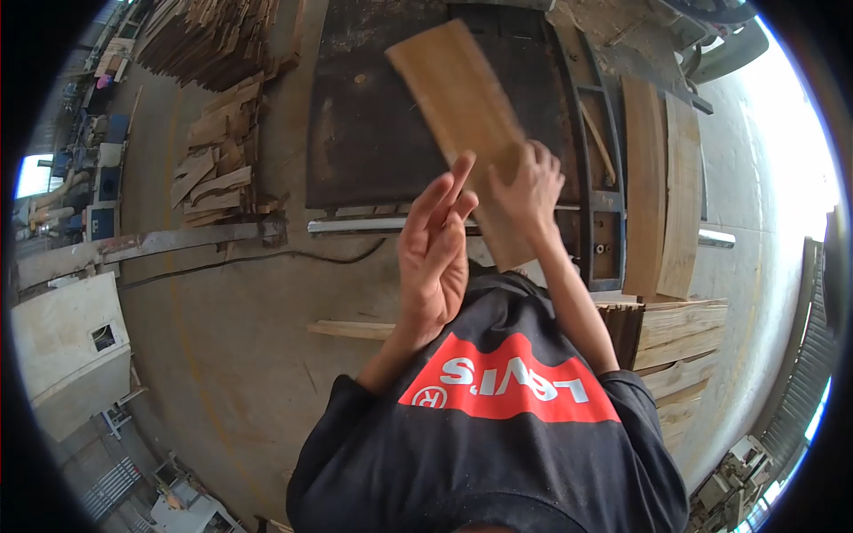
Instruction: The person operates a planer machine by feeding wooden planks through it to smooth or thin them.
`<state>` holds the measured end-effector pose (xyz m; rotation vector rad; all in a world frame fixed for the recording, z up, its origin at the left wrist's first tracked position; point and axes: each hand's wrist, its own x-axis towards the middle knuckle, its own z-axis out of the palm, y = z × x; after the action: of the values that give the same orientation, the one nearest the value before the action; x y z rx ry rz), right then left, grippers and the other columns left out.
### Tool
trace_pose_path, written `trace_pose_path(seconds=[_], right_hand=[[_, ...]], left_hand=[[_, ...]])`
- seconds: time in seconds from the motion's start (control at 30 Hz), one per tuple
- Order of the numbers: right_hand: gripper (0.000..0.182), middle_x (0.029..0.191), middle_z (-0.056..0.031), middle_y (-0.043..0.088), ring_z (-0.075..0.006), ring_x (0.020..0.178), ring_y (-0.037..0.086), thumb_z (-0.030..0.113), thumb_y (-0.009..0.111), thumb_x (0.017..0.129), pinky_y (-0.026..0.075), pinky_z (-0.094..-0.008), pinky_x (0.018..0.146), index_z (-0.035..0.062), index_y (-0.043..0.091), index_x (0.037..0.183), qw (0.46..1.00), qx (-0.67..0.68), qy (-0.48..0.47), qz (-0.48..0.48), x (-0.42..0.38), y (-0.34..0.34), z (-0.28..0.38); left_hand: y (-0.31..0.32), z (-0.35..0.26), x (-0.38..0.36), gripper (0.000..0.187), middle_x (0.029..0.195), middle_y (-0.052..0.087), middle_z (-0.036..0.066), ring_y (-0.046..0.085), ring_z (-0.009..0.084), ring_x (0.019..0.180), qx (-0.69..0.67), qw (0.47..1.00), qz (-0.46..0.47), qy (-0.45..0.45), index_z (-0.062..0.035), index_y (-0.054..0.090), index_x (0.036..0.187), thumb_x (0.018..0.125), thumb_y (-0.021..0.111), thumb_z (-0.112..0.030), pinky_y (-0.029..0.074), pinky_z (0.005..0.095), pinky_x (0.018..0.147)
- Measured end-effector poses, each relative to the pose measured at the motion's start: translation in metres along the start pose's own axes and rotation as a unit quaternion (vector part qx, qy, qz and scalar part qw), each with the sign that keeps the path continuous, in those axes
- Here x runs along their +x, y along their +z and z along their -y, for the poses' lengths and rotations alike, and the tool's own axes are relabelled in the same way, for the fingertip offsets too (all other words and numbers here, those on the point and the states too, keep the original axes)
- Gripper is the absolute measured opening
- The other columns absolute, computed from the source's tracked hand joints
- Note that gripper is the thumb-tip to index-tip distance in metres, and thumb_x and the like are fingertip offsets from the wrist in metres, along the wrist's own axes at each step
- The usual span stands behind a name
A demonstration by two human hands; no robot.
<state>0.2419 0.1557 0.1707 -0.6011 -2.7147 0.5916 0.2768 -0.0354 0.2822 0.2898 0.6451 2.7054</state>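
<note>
A flat wooden board (462, 93) lies slanted over the dark metal machine table (364, 115), its near end reaching past the table's front edge toward my shirt. My right hand (533, 186) grips the board's right edge, thumb across its top face and fingers bent at the side. In front of my chest, my left hand (435, 249) is raised with its fingers stretched out and nothing in it. It overlaps the board's left edge in this view. The board is slightly blurred.
A metal bar (355, 226) runs along the table's front. Long planks (662, 186) stand to the right, above stacked boards (680, 346). Scrap wood pieces (218, 160) are piled at left. A black cable (267, 256) crosses the floor near a pale cabinet (71, 338).
</note>
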Motion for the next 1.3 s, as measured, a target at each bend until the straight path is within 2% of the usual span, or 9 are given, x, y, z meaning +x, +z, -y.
trace_pose_path(seconds=[0.1,0.13,0.23,0.27,0.37,0.6,0.93,1.03,1.3], right_hand=[[0.054,0.151,-0.0197,0.063,-0.0445,0.140,0.056,0.030,0.081,0.093,0.045,-0.0553,0.114,0.0066,0.068,0.140,0.963,0.208,-0.033,0.165,-0.007,-0.008,-0.003],[0.053,0.152,-0.0199,0.062,-0.0449,0.141,0.055,0.028,0.081,0.093,0.045,-0.0550,0.114,0.0063,0.068,0.140,0.961,0.228,-0.057,0.143,-0.013,-0.005,-0.009],[0.052,0.154,-0.0200,0.061,-0.0458,0.143,0.053,0.021,0.082,0.092,0.046,-0.0553,0.115,0.0050,0.068,0.140,0.967,0.207,-0.125,0.075,-0.039,-0.001,-0.027],[0.052,0.155,-0.0199,0.060,-0.0462,0.144,0.053,0.020,0.082,0.092,0.046,-0.0561,0.115,0.0043,0.068,0.140,0.978,0.146,-0.142,0.047,-0.047,-0.010,-0.028],[0.059,0.165,-0.0219,0.051,-0.0478,0.148,0.049,0.018,0.082,0.091,0.040,-0.0590,0.123,0.0038,0.064,0.146,0.987,0.095,-0.126,0.040,-0.063,-0.023,-0.037],[0.075,0.181,-0.0325,0.019,-0.0511,0.167,0.022,0.028,0.077,0.098,0.025,-0.0583,0.135,0.0112,0.050,0.165,0.969,0.088,-0.180,0.146,-0.079,-0.023,-0.063],[0.080,0.181,-0.0317,0.018,-0.0502,0.169,0.018,0.027,0.080,0.097,0.024,-0.0589,0.136,0.0103,0.046,0.168,0.924,0.300,-0.124,0.201,-0.078,-0.026,-0.064],[0.085,0.182,-0.0307,0.015,-0.0487,0.169,0.018,0.029,0.078,0.100,0.020,-0.0591,0.137,0.0108,0.038,0.172,0.962,0.131,-0.162,0.177,-0.066,-0.022,-0.058],[0.094,0.180,-0.0364,0.011,-0.0535,0.167,0.018,0.048,0.073,0.102,0.018,-0.0615,0.136,0.0097,0.030,0.176,0.975,0.047,-0.169,0.133,-0.046,0.005,-0.047]], left_hand=[[-0.024,0.008,-0.014,0.058,0.178,0.034,0.025,0.054,0.0233,0.152,0.356,0.934,0.014,-0.016,-0.0016,0.052,0.162,0.107,0.070,0.000,0.049,0.0349,0.124],[-0.045,0.020,-0.018,0.086,0.178,0.031,0.027,0.041,0.0373,0.161,0.436,0.900,0.025,-0.019,-0.0055,0.049,0.165,0.092,0.091,-0.021,0.041,0.0529,0.129],[-0.084,0.033,-0.024,0.115,0.180,0.023,0.029,0.023,0.0528,0.165,0.802,0.595,0.053,0.030,-0.0104,0.048,0.167,0.071,0.104,-0.040,0.033,0.0663,0.128],[-0.106,0.043,-0.026,0.138,0.180,0.018,0.033,0.011,0.0606,0.165,0.819,0.571,0.058,0.012,-0.0142,0.041,0.172,0.059,0.103,-0.061,0.021,0.0714,0.131],[-0.119,0.051,-0.024,0.149,0.179,0.016,0.037,0.008,0.0589,0.167,0.853,0.514,0.085,-0.020,-0.0099,0.033,0.175,0.058,0.097,-0.075,0.012,0.0733,0.132],[-0.113,0.067,-0.016,0.171,0.175,0.014,0.046,0.004,0.0572,0.168,0.854,0.500,0.143,-0.030,0.0113,0.017,0.172,0.049,0.097,-0.077,0.005,0.0748,0.132],[-0.117,0.054,0.018,0.164,0.174,0.021,0.044,0.010,0.0530,0.169,0.873,0.461,0.157,-0.021,0.0156,0.021,0.168,0.047,0.101,-0.061,0.010,0.0718,0.133],[-0.117,0.048,0.033,0.165,0.175,0.022,0.043,0.011,0.0505,0.170,0.876,0.452,0.168,-0.035,0.0148,0.022,0.169,0.045,0.103,-0.057,0.011,0.0708,0.134],[-0.129,0.040,0.062,0.170,0.175,0.024,0.041,0.010,0.0487,0.171,0.861,0.472,0.185,-0.036,0.0149,0.021,0.169,0.040,0.105,-0.058,0.013,0.0702,0.134]])
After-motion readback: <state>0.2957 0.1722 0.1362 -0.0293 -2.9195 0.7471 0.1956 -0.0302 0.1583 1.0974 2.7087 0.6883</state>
